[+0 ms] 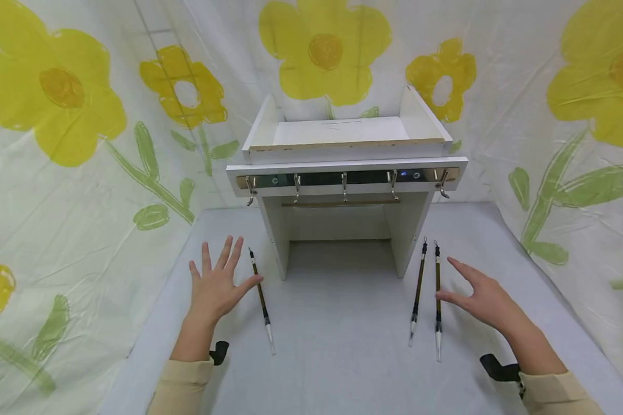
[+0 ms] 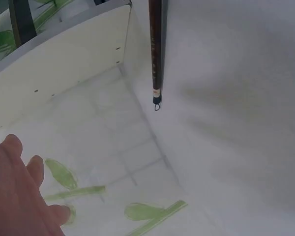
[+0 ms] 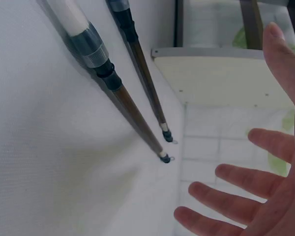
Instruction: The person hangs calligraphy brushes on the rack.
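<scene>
My left hand (image 1: 215, 293) is held with its fingers spread, beside a calligraphy brush (image 1: 260, 291) with a dark wooden handle and a white tip. Two more such brushes lie side by side to the right, an inner brush (image 1: 419, 285) and an outer brush (image 1: 438, 294). My right hand (image 1: 485, 300) is just right of the outer one, thumb and fingers apart, holding nothing. All three have a hanging loop at the far end. In the right wrist view the outer brush (image 3: 130, 110) looks larger and nearer than the inner brush (image 3: 146, 73).
A white shelf rack (image 1: 337, 222) stands at the back centre, its metal hook rail (image 1: 322, 177) bearing several hooks. Behind and at the sides hangs a white curtain (image 1: 109, 259) with yellow flowers. A white cloth (image 1: 342, 351) covers the table.
</scene>
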Available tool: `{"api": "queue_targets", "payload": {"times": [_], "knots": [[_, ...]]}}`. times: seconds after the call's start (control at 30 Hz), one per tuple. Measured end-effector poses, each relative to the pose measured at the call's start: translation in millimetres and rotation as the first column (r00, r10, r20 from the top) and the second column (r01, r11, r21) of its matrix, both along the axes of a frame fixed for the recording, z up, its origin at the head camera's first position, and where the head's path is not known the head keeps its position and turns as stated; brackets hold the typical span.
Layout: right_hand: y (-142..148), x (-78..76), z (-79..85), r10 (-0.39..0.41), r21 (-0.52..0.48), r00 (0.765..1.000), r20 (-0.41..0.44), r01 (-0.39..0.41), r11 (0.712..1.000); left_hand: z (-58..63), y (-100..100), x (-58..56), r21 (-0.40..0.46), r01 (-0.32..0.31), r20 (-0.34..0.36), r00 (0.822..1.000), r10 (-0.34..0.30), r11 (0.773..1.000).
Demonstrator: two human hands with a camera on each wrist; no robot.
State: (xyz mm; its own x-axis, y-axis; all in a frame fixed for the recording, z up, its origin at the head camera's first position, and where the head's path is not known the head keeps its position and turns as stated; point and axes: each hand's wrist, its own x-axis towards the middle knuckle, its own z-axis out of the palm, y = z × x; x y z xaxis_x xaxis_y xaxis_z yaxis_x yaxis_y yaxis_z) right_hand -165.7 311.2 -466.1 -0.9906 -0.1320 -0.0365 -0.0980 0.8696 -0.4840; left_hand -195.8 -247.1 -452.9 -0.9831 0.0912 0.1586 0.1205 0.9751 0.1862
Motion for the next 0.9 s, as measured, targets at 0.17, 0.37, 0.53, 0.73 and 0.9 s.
{"api": "queue_targets", "payload": {"times": [0.17, 0.37, 0.53, 0.73, 0.9], "knots": [[-0.3, -0.3, -0.9, -0.021, 0.001, 1.0, -0.002, 0.021, 1.0, 5.1, 8.9, -7.2, 0.029, 0.016, 0.005, 1.0, -0.017, 0.999], [-0.2, -2.5, -2.2, -0.081, -0.008, 0.997, 0.014, 0.081, 0.997, 8.7, 21.0, -18.4, 0.157, 0.043, 0.023, 0.999, -0.047, 0.987], [-0.9, -6.4, -5.5, -0.111, -0.03, 0.994, 0.014, 0.111, 0.993, 6.3, 28.4, -29.1, 0.319, 0.051, 0.053, 0.996, -0.072, 0.946], [0.1, -8.0, -10.8, -0.129, -0.068, 0.991, 0.029, 0.131, 0.989, 2.5, 35.6, -37.5, 0.417, 0.066, 0.047, 0.994, -0.094, 0.906], [0.1, -7.0, -16.9, -0.142, -0.119, 0.989, 0.043, 0.146, 0.982, 1.5, 40.9, -39.2, 0.476, 0.084, 0.052, 0.991, -0.123, 0.876]]}}
